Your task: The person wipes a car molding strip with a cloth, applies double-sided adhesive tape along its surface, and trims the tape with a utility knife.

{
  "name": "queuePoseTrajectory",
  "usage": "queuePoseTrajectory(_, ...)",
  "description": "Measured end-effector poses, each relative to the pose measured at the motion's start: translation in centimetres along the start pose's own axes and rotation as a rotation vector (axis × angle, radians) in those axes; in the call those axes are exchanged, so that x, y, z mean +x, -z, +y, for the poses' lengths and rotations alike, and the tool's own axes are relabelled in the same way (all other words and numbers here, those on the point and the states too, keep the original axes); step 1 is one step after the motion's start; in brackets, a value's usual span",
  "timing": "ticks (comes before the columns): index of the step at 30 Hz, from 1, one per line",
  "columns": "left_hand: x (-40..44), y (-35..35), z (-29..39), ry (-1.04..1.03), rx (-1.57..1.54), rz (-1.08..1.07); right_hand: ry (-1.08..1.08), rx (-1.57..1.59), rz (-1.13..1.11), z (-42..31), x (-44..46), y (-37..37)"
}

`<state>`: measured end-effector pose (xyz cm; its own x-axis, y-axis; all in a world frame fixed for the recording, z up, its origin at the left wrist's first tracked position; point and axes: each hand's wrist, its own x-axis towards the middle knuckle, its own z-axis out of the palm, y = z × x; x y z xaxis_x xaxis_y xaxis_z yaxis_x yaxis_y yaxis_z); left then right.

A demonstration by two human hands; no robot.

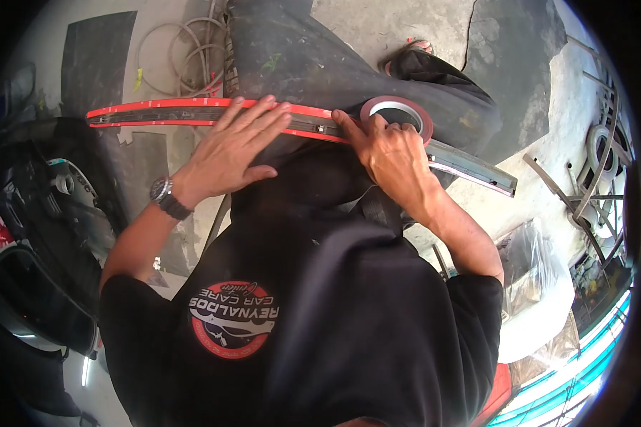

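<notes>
A long curved trim strip (171, 114) lies across my lap, with red tape along both its edges on the left and middle. My left hand (228, 149), with a watch (162, 191) on the wrist, rests flat on the strip, fingers stretched out and thumb apart. My right hand (399, 156) has its curled fingers inside a roll of red tape (426, 128), while its thumb presses at the strip's upper edge. Right of the roll, the strip's grey end (477, 171) shows no red tape.
Coiled hose (181, 60) lies on the floor at upper left. Black car parts (43, 235) stand at the left. Metal bars (584, 192) and a plastic-wrapped item (530, 285) are at the right. A sandalled foot (417, 48) shows at the top.
</notes>
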<state>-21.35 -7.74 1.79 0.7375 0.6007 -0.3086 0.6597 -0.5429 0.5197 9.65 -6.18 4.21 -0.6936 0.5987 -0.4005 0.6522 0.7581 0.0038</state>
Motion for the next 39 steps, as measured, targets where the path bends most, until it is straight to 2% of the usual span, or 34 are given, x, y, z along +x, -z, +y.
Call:
queuePoseTrajectory(10,-8.1,2.4,-5.4,0.232,0.065,-0.021,-0.011,0.108,0.033,0.4,0.1,0.5)
queuePoseTrajectory(14,-12.4,3.0,-9.0,0.458,0.145,0.033,-0.011,0.151,0.071,0.4,0.2,0.3)
queuePoseTrajectory(15,-12.7,3.5,-9.6,0.497,0.292,0.079,-0.009,0.155,0.081,0.3,0.2,0.1)
queuePoseTrajectory(18,-11.3,4.3,-9.6,0.565,0.303,0.305,-0.011,0.153,0.058,0.3,0.2,0.0)
queuePoseTrajectory(19,-8.3,5.4,-7.9,0.505,0.247,0.438,-0.01,0.148,0.037,0.4,0.1,0.0)
queuePoseTrajectory(22,-0.2,5.1,-4.1,0.222,-0.069,0.526,0.003,0.211,0.119,0.8,-0.1,-0.1)
queuePoseTrajectory(25,7.4,3.0,-0.8,-0.054,-0.409,0.449,-0.015,0.22,0.105,0.9,-0.6,-0.2)
queuePoseTrajectory(28,11.3,2.3,0.5,-0.046,-0.545,0.079,-0.041,0.278,0.127,1.4,-1.6,0.3)
queuePoseTrajectory(29,12.0,1.1,-0.1,-0.109,-0.522,0.105,-0.048,0.313,0.153,1.7,-1.9,0.2)
queuePoseTrajectory(33,13.0,1.1,-0.1,0.166,-0.917,-0.08,0.029,0.397,0.306,3.6,-4.1,-0.9)
queuePoseTrajectory(36,13.1,1.6,0.2,0.301,-0.931,-0.17,0.116,0.201,0.311,5.1,-6.6,-0.6)
queuePoseTrajectory(37,12.7,0.8,0.1,0.261,-0.922,-0.099,0.069,0.196,0.253,5.2,-8.0,-0.7)
queuePoseTrajectory(39,12.3,1.3,0.4,0.282,-0.881,-0.106,0.016,0.167,0.168,6.0,-10.5,-0.9)
